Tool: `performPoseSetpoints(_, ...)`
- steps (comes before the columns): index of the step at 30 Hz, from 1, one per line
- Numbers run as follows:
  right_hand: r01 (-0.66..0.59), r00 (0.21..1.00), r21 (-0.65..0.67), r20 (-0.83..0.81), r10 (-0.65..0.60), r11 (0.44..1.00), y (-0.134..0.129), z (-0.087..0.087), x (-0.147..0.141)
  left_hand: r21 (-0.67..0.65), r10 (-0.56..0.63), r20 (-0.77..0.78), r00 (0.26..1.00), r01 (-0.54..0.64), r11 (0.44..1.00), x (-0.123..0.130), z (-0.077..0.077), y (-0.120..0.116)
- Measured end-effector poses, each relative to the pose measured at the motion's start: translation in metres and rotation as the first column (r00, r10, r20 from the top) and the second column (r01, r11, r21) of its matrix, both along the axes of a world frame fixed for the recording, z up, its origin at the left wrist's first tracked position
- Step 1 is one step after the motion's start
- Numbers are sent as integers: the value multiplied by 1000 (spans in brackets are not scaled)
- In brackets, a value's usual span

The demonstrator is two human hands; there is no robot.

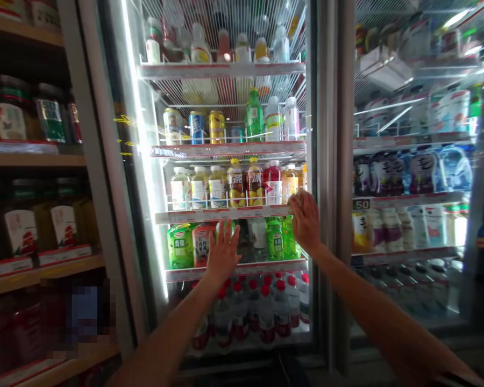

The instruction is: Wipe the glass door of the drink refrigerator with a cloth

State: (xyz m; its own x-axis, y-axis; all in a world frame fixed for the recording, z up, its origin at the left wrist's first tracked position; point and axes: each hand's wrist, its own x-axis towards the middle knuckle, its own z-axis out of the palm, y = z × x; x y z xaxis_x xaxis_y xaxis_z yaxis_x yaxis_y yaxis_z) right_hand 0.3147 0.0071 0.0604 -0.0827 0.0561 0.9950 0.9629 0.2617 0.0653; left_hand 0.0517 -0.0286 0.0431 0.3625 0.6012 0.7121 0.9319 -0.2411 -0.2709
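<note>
Left hand (221, 255), spread, held near red bottle (200, 246); right hand (306, 217), curled, seen at right corner of shelf (201, 215); grip cannot be told.

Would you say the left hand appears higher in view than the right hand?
No, the left hand appears lower than the right hand.

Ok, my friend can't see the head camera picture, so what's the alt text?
A person's spread left hand and higher right hand are raised before a brightly lit drinks fridge. Bottles and cans stand on its shelves.
</note>
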Motion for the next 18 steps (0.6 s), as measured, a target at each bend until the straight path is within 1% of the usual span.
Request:
performPoseSetpoints(1, -2, 1000, 0, -8, 2, 1000, 0, 3, -2, 0, -3, -6, 1000, 3, 1000, -1, -2, 0)
performPoseSetpoints(2, -7, 1000, -2, 2, 7, 1000, -1, -2, -5, -1, -5, -13, 1000, 5, 1000, -2, -5, -1)
performPoseSetpoints(3, -18, 999, -13, 34, 18, 1000, -5, -14, -7, -4, -8, -21, 1000, 8, 1000, -3, -7, -2)
performPoseSetpoints(6, -55, 979, -91, 191, 72, 994, -19, -65, -11, -18, -21, -53, 998, 20, 1000, -6, -12, -4)
performPoseSetpoints(7, -50, 972, -111, 223, 74, 993, -22, -77, -12, -19, -25, -62, 998, 24, 1000, -7, -13, -4)
performPoseSetpoints(8, -40, 966, -129, 248, 71, 991, -23, -82, -12, -18, -28, -68, 997, 27, 999, -8, -14, -4)
performPoseSetpoints(9, -29, 964, -140, 258, 65, 990, -23, -79, -13, -16, -31, -71, 997, 30, 999, -9, -15, -3)
performPoseSetpoints(10, -19, 967, -143, 250, 55, 990, -21, -69, -14, -12, -32, -70, 997, 31, 999, -10, -15, -3)
performPoseSetpoints(13, -17, 986, -120, 162, 36, 993, -10, -21, -21, -5, -32, -66, 997, 32, 999, -12, -16, 1)
performPoseSetpoints(14, -22, 991, -101, 131, 35, 995, -7, -8, -24, -3, -34, -71, 997, 34, 999, -13, -17, 1)
performPoseSetpoints(15, -28, 993, -86, 110, 38, 996, -5, -2, -27, -1, -38, -79, 996, 38, 999, -14, -17, 2)
performPoseSetpoints(16, -35, 993, -81, 109, 44, 996, -5, -4, -30, -1, -42, -89, 995, 42, 999, -16, -18, 1)
performPoseSetpoints(17, -44, 990, -89, 131, 55, 995, -7, -12, -33, 0, -44, -101, 994, 44, 999, -17, -19, 1)
performPoseSetpoints(18, -51, 982, -111, 173, 70, 992, -10, -26, -36, -1, -45, -112, 993, 45, 999, -19, -20, 1)
